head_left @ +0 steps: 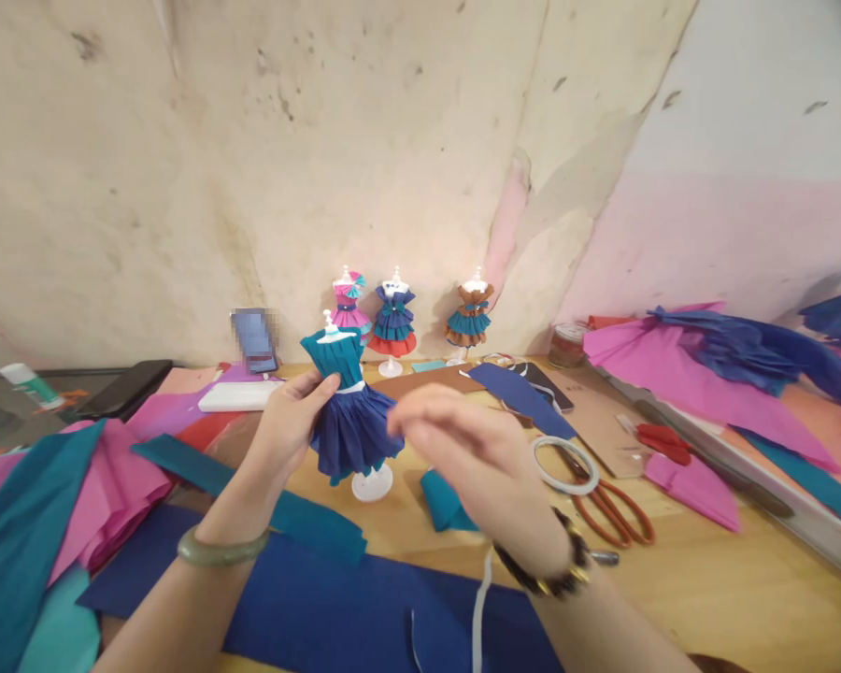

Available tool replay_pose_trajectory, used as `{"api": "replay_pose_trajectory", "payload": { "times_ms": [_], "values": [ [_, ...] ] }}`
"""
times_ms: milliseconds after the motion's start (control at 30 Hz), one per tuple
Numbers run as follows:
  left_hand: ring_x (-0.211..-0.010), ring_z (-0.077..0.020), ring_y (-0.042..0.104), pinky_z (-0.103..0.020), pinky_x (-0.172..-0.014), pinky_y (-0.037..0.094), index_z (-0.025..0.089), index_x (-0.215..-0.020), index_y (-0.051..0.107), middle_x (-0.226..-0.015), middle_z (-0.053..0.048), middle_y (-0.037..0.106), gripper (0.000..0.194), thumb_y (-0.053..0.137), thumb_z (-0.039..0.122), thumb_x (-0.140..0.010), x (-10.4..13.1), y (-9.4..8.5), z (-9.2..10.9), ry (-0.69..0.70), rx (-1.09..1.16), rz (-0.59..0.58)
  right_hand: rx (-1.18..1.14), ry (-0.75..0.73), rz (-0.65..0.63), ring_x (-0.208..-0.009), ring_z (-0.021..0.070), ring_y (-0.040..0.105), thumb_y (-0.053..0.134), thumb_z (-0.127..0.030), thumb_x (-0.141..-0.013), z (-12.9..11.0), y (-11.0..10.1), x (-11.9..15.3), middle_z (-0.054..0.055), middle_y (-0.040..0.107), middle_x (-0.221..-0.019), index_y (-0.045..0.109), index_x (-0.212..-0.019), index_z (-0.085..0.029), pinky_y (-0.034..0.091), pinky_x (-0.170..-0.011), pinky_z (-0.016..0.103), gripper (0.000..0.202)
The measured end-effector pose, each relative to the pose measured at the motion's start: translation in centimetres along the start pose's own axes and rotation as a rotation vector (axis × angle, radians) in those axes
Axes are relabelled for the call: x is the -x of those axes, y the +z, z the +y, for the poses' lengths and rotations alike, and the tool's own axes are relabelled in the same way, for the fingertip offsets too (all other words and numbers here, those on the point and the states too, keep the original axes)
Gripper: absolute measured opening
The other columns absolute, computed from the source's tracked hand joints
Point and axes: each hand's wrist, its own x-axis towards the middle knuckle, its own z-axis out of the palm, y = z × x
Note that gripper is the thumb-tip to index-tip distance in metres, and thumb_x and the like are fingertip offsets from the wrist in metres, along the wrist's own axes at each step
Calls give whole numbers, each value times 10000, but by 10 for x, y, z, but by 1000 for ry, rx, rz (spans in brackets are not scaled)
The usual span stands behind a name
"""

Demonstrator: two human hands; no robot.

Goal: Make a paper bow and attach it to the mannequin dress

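My left hand [300, 411] is closed round a small white dress form [332, 331], with its thumb on the bodice. The form wears a pleated teal crepe paper bodice [343, 360], a white waist strip [351, 387] and a gathered dark blue paper skirt [354, 430] with teal showing at the hem. Its round white base [373, 482] shows below the skirt. At the skirt's right edge is my right hand [473, 449], blurred, its fingers pressed together. Its fingertips overlap the skirt; whether anything is between them is hidden. A folded teal paper piece [449, 500] lies beneath this hand.
Several dressed forms, including one in brown and teal [469, 313], stand by the wall. Tape [564, 465] lies over orange-handled scissors [613, 514] at right. Dark blue paper [322, 598] covers the front; pink paper [119, 486] is heaped left. A phone [255, 341] stands behind.
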Motion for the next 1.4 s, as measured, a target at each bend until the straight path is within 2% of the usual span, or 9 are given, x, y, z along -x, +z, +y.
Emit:
{"api": "replay_pose_trajectory", "payload": {
  "times_ms": [200, 333, 433, 533, 667, 800, 1033, 1267, 1400],
  "values": [
    [-802, -217, 675, -296, -749, 513, 139, -926, 728, -851, -72, 751, 364, 778, 382, -659, 11, 8, -5, 36, -199, -134, 90, 172, 61, -927, 192, 616, 582, -341, -867, 32, 10, -37, 80, 664, -1017, 695, -1037, -191, 490, -791, 315, 253],
    [-818, -237, 666, -311, -744, 516, 146, -898, 723, -827, -56, 742, 297, 692, 394, -738, 19, 16, 1, 138, -408, -233, 143, 103, 57, -794, 159, 559, 591, -312, -859, 35, 9, -37, 17, 574, -762, 612, -655, -182, 449, -714, 276, 243],
    [-854, -226, 650, -313, -787, 502, 170, -901, 707, -865, -47, 726, 239, 568, 354, -838, 22, 19, 6, 330, -663, -290, 172, 44, 81, -727, 145, 505, 576, -301, -870, 33, 8, -36, -10, 464, -684, 482, -548, -191, 420, -677, 264, 353],
    [-919, -233, 623, -348, -846, 480, 164, -949, 673, -961, -92, 688, 284, 426, 301, -915, 26, 24, 5, 516, -968, -275, 198, 13, 99, -704, 144, 480, 569, -303, -880, 35, 10, -35, -11, 445, -687, 465, -548, -195, 405, -663, 267, 364],
    [-995, -283, 587, -439, -877, 459, 118, -1098, 601, -1055, -166, 628, 365, 301, 266, -952, 36, 33, -2, 587, -1230, -159, 244, 13, 141, -702, 145, 474, 570, -294, -889, 37, 16, -33, -11, 459, -698, 448, -547, -196, 397, -677, 274, 375],
    [-1027, -265, 578, -412, -899, 449, 145, -1130, 586, -1081, -141, 626, 365, 290, 273, -961, 38, 34, -1, 559, -1176, -138, 302, -7, 109, -744, 152, 483, 509, -291, -928, 34, 17, -31, -2, 480, -736, 475, -592, -197, 399, -711, 282, 350],
    [-950, -226, 612, -315, -871, 456, 194, -992, 652, -980, -68, 676, 340, 368, 376, -946, 21, 17, 9, 428, -926, -365, 237, -15, 49, -728, 144, 476, 495, -275, -931, 36, 12, -33, 0, 469, -743, 442, -576, -198, 409, -705, 272, 367],
    [-974, -272, 575, -406, -894, 417, 148, -976, 632, -1021, -139, 636, 373, 295, 305, -949, 28, 23, 6, 483, -1144, -286, 266, 1, 63, -739, 154, 489, 491, -299, -927, 35, 13, -32, 14, 503, -758, 470, -569, -199, 427, -734, 291, 372],
    [-1048, -251, 559, -369, -951, 390, 165, -1043, 634, -1094, -120, 641, 378, 293, 300, -956, 27, 21, 11, 470, -1043, -325, 201, 25, -9, -765, 162, 531, 468, -285, -927, 34, 6, -36, 21, 564, -768, 571, -642, -195, 439, -742, 288, 316]
  ]
}}
